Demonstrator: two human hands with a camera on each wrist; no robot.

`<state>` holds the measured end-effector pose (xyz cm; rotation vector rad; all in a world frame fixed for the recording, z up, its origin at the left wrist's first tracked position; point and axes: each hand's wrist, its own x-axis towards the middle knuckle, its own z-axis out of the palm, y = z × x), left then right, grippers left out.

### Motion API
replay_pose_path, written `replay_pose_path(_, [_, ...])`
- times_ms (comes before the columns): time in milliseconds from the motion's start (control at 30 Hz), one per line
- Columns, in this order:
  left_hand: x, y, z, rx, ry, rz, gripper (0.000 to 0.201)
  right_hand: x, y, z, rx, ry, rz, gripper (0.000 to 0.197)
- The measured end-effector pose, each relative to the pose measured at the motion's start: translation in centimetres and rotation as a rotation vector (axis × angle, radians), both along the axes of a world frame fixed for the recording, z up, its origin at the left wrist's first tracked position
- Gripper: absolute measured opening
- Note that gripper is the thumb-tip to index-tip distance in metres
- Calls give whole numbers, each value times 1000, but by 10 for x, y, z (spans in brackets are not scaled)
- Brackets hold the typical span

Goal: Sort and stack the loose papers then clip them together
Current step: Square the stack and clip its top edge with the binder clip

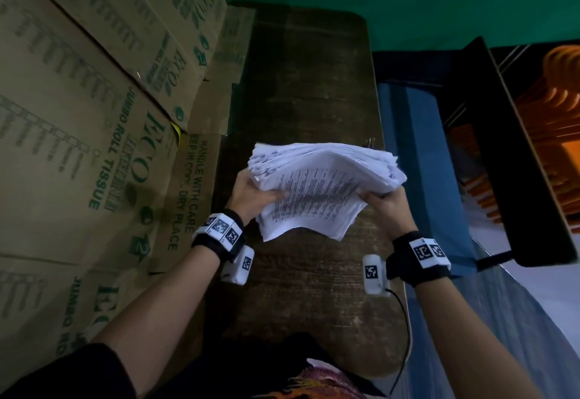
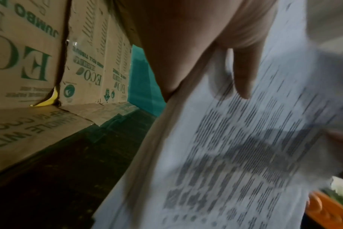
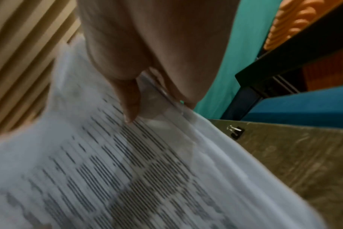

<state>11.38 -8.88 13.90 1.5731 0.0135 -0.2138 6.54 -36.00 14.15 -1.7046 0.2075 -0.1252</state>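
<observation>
Our left hand [image 1: 251, 193] and right hand [image 1: 384, 202] grip the ragged paper stack [image 1: 320, 185] above the table [image 1: 314, 288]. The binder clip [image 1: 371, 142] seemingly waits behind. Uneven sheets may slip out.

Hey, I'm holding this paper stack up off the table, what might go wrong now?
The paper stack is ragged, with edges fanned between the left hand and the right hand; loose sheets may slip out. The binder clip lies near the table edge and could get knocked off.
</observation>
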Motion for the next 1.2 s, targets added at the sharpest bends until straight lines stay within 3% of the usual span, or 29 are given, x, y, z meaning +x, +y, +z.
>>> replay_pose_path(67, [3, -3, -6, 22, 15, -27, 46, 4, -5, -14, -35, 76, -5, 39])
replay_pose_path(233, [10, -14, -6, 70, -3, 47, 35, 14, 0, -22, -82, 152, -69, 21])
replay_pose_path(300, [17, -12, -7, 74, 9, 105, 37, 15, 3, -12, -87, 99, -100, 31])
replay_pose_path(400, [22, -4, -14, 8, 89, 88, 51, 11, 0, -11, 81, 100, -130, 53])
replay_pose_path(467, [17, 0, -27, -7, 197, 45, 50, 7, -1, -24, 55, 173, -120, 46])
replay_pose_path(567, [-2, -1, -52, 13, 376, 40, 43, -6, 2, -58, 54, 352, -109, 16])
replay_pose_path(667, [-22, -4, -74, 69, 522, 94, 45, -18, 8, -95, 45, 522, -74, 15])
replay_pose_path(833, [-33, -4, -114, 287, 617, 43, 55, -22, 14, -123, -104, 645, -71, 16])
replay_pose_path(900, [-30, -6, -121, 407, 646, 48, 74, -22, 16, -121, -145, 628, -82, 16])
replay_pose_path(967, [-29, -13, -116, 671, 564, 96, 92, -23, 16, -118, -49, 628, -85, 14])
replay_pose_path(1033, [-34, -30, -104, 901, 368, 175, 96, -26, 17, -114, 72, 643, -52, 19])
replay_pose_path(1067, [-37, -40, -97, 872, 286, 138, 94, -27, 17, -113, 105, 662, -28, 23])
replay_pose_path(1133, [-49, -68, -89, 635, 245, -69, 90, -29, 16, -110, 178, 681, 1, 28])
replay_pose_path(1200, [-58, -94, -89, 508, 355, -225, 95, -29, 17, -112, 301, 675, -18, 30])
